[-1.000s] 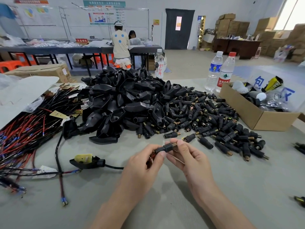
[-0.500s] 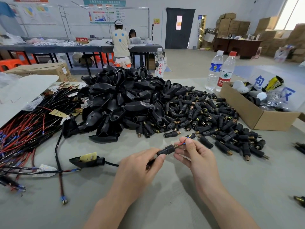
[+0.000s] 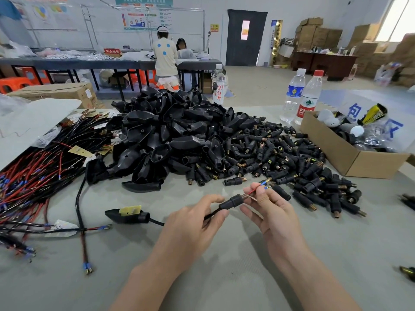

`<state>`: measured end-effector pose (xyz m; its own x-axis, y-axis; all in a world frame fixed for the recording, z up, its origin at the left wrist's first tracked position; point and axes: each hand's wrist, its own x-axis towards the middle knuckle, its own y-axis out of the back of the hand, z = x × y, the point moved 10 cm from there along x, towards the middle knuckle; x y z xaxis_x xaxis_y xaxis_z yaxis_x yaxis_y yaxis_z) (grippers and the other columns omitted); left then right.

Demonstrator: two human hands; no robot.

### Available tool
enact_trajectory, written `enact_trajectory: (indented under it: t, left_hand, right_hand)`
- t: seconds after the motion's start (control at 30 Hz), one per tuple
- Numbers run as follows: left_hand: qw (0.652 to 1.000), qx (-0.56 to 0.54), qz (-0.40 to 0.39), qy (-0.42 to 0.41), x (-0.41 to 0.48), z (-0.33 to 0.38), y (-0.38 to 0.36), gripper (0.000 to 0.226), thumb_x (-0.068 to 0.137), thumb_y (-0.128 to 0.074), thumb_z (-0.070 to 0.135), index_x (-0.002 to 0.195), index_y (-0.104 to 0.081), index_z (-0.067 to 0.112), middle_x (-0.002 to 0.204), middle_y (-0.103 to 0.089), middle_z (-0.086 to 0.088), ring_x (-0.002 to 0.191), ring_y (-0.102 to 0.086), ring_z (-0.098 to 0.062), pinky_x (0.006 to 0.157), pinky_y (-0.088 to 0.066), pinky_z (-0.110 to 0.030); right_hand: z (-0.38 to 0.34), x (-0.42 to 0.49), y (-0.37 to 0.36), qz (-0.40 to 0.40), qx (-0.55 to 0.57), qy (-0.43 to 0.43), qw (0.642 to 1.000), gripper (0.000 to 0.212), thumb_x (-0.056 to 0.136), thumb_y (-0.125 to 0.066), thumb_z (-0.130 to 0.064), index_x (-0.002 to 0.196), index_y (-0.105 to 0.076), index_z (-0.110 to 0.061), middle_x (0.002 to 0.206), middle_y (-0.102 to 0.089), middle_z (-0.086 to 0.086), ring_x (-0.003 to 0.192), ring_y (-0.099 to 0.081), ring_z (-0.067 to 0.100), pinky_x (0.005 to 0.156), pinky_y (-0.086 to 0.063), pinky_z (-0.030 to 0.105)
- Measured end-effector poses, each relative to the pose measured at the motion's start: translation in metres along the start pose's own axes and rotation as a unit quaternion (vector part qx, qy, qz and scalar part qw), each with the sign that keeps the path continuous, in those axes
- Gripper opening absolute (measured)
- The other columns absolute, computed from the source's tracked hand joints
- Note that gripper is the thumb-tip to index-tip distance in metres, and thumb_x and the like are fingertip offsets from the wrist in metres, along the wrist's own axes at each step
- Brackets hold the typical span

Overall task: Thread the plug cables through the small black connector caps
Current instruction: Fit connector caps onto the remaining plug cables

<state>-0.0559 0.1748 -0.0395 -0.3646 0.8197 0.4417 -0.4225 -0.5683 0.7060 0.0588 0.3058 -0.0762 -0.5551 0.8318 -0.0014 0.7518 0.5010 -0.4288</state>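
Pinching the black cable point(image 3: 211, 215) behind the small black plastic cap point(image 3: 233, 201), our left hand point(image 3: 190, 230) steadies it near the grey table's point(image 3: 224, 277) front edge. Our right hand point(image 3: 274, 214) grips the emerging red-and-blue wires point(image 3: 256, 190), presumably for pulling through.

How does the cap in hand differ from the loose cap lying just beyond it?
The held cap has a black cable entering its rear and red and blue wires leaving its brass end; the loose cap has nothing through it. The held cap is up between the left hand and right hand; the loose cap lies on the table. Both are black, brass-tipped.
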Motion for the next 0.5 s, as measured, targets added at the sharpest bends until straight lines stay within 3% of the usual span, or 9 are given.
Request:
enact_trajectory:
  t: [0.13,0.3,0.4,0.5]
  left_hand:
    - [1.000,0.020,0.004,-0.005,-0.002,-0.002,0.005,0.023,0.098,-0.037,0.058,0.100,-0.049,0.039,0.058,-0.046,0.006,0.052,-0.044,-0.014,0.048,-0.023,-0.022]
    - [0.995,0.094,0.012,-0.009,-0.004,-0.002,0.006,0.037,0.104,-0.029,0.055,0.090,-0.053,0.031,0.050,-0.039,0.009,0.054,-0.047,-0.016,0.047,-0.023,-0.024]
    - [0.993,0.109,0.041,-0.007,-0.002,0.001,0.013,0.035,0.104,-0.038,0.049,0.089,-0.061,0.027,0.048,-0.033,0.012,0.050,-0.044,-0.016,0.045,-0.024,-0.023]
    - [0.993,0.104,0.045,-0.021,-0.001,0.005,0.014,0.039,0.103,-0.035,0.050,0.090,-0.063,0.026,0.052,-0.037,0.013,0.053,-0.048,-0.015,0.044,-0.036,-0.028]
  right_hand:
    - [0.001,0.002,0.005,0.023,0.038,0.000,0.999,0.020,0.094,-0.059,-0.025,0.088,-0.075,-0.015,0.095,-0.072,0.002,0.084,-0.068,0.014,0.072,-0.058,0.024]
    - [0.002,0.000,0.011,0.064,0.102,-0.009,0.993,0.028,0.103,-0.050,-0.017,0.083,-0.069,-0.015,0.086,-0.073,0.003,0.076,-0.070,0.012,0.067,-0.059,0.023]
    - [0.011,-0.002,-0.002,0.034,0.146,-0.036,0.988,0.014,0.097,-0.056,-0.018,0.094,-0.066,-0.009,0.091,-0.075,0.005,0.084,-0.072,0.013,0.075,-0.059,0.024]
    - [0.019,-0.005,-0.017,-0.012,0.160,-0.075,0.984,0.024,0.090,-0.058,-0.017,0.109,-0.065,-0.004,0.100,-0.075,0.008,0.093,-0.073,0.018,0.079,-0.061,0.027]
